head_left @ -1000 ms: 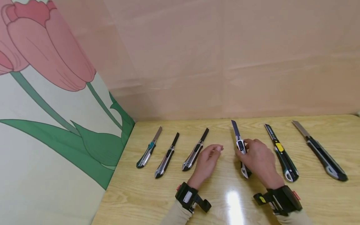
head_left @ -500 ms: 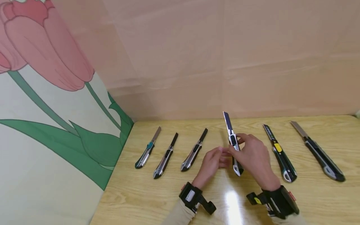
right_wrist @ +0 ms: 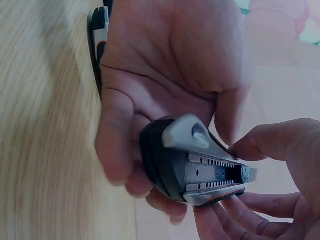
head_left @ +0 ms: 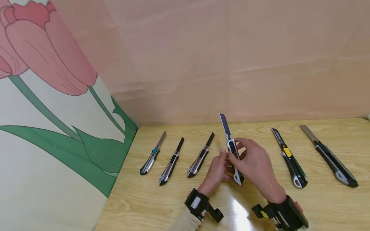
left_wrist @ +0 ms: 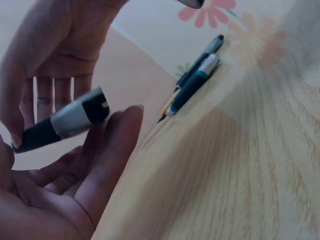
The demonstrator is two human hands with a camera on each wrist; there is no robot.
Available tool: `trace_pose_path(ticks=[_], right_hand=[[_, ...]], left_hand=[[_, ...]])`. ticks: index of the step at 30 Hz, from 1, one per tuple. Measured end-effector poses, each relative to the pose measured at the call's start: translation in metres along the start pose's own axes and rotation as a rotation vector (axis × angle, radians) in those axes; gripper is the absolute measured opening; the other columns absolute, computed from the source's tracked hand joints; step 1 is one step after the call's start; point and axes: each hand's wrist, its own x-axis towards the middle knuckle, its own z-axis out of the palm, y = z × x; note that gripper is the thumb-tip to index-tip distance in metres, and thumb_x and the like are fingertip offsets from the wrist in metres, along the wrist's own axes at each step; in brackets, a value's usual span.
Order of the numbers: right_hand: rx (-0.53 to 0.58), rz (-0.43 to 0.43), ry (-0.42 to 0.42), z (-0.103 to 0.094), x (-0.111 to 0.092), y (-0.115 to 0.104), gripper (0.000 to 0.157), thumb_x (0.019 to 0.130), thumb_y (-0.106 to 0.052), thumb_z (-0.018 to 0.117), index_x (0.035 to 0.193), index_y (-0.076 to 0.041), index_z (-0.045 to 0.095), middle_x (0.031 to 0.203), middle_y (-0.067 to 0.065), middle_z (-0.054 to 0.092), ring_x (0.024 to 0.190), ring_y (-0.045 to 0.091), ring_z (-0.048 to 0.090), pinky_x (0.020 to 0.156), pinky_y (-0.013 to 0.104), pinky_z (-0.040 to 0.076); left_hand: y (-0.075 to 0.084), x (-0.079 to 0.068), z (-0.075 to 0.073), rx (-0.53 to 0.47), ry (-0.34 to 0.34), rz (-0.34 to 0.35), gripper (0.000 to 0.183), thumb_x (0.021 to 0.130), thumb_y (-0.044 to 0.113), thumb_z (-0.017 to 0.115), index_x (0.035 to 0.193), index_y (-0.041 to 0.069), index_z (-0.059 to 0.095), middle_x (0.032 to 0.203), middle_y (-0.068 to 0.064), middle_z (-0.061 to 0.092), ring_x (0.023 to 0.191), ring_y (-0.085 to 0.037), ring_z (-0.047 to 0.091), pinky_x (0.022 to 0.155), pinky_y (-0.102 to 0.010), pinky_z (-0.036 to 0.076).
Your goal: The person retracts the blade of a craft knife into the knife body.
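Note:
A silver-and-black utility knife [head_left: 232,147] with its blade extended points up and away, held above the table. My right hand [head_left: 257,163] pinches its handle between thumb and fingers. My left hand [head_left: 214,173] is close on the left side, its loosely bent fingers partly behind the handle; whether its thumb touches the knife is hard to tell. In the left wrist view the butt end of the knife [left_wrist: 72,120] hangs over the left fingers, with a gap to the palm. The right wrist view shows the knife's [right_wrist: 210,167] toothed slider track between both hands.
Left on the wooden table [head_left: 130,199] lie a teal-slider knife [head_left: 148,163], a silver-and-black knife [head_left: 169,169] and a similar one [head_left: 198,162]. A black-and-yellow knife [head_left: 290,162] and a larger black knife [head_left: 335,162] lie right. A pink backdrop [head_left: 185,64] stands behind.
My right hand has raised the utility knife off the table and carried it left. My left hand has shifted slightly right, its fingers now partly behind the handle.

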Motion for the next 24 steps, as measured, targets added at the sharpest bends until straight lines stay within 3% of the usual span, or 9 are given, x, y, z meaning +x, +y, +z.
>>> trace_pose_path(ticks=[8,15,20,24], right_hand=[[0.02,-0.007,0.005,0.0019,0.0,-0.0024,0.052,0.075,-0.026,0.079,0.12,-0.003,0.065,0.088,0.01,0.066,0.067,0.023,0.063,0.047,0.031,0.046],[0.088,-0.005,0.013,0.0033,0.0025,-0.002,0.048,0.077,-0.022,0.08,0.118,-0.002,0.065,0.087,0.011,0.068,0.08,0.03,0.061,0.061,0.042,0.049],[0.168,-0.018,0.037,0.0036,0.0042,-0.0033,0.037,0.084,-0.019,0.075,0.114,-0.001,0.065,0.083,0.007,0.068,0.08,0.027,0.064,0.067,0.044,0.051],[0.204,-0.008,0.027,0.0058,0.0025,-0.0026,0.035,0.089,-0.022,0.072,0.116,-0.002,0.064,0.084,0.006,0.068,0.08,0.026,0.064,0.068,0.044,0.052]], left_hand=[[0.0026,-0.0001,0.0,0.085,-0.001,0.032,0.068,0.105,0.054,0.024,0.101,0.001,0.065,0.089,-0.006,0.069,0.068,-0.013,0.067,0.052,-0.035,0.06],[0.0055,0.0008,-0.0047,0.159,0.066,0.028,0.065,0.107,0.051,0.023,0.099,0.005,0.069,0.083,-0.001,0.068,0.066,-0.009,0.062,0.052,-0.024,0.052],[0.0062,0.0012,-0.0047,0.188,0.113,0.098,0.072,0.109,0.045,0.021,0.092,-0.006,0.069,0.067,-0.004,0.063,0.054,-0.007,0.057,0.053,-0.017,0.046],[0.004,0.0001,-0.0037,0.167,0.135,0.131,0.072,0.108,0.046,0.024,0.09,-0.009,0.068,0.065,-0.001,0.059,0.052,-0.006,0.054,0.053,-0.016,0.046]])
